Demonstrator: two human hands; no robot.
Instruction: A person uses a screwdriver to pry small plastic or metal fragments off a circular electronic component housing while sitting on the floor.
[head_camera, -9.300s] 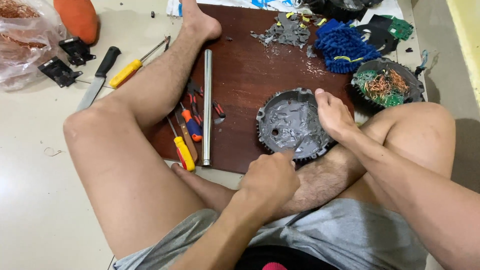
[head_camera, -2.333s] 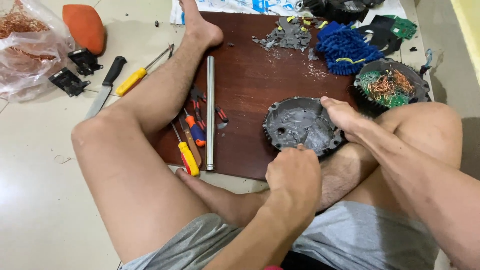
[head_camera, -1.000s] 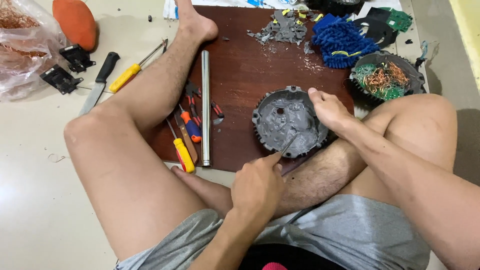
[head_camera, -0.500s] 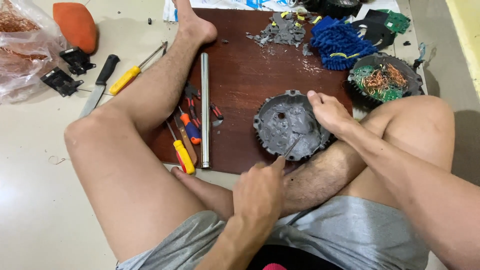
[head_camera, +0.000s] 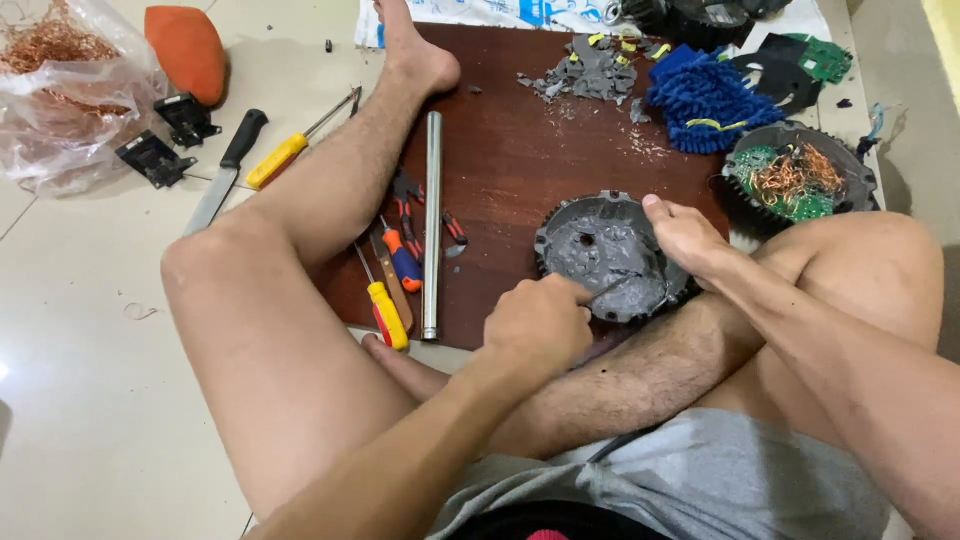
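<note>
A round grey metal housing (head_camera: 600, 250) with a toothed rim lies on the dark red board (head_camera: 520, 160), propped against my right shin. My right hand (head_camera: 685, 235) presses on its right rim and holds it steady. My left hand (head_camera: 540, 325) is clenched around a thin metal tool whose tip (head_camera: 610, 290) pokes into the grey crust inside the housing. The tool's handle is hidden in my fist.
A steel tube (head_camera: 432, 225), pliers and orange and yellow screwdrivers (head_camera: 385, 300) lie between my legs. A knife (head_camera: 225, 170), a yellow screwdriver (head_camera: 285, 155) and a bag of copper wire (head_camera: 60, 90) sit left. A blue mop head (head_camera: 705, 95), grey debris (head_camera: 590, 70) and a wired disc (head_camera: 795, 180) lie beyond.
My left hand has shifted from the housing's near edge, driving the tool tip further inside. My right hand stayed on the rim. The housing turned slightly.
</note>
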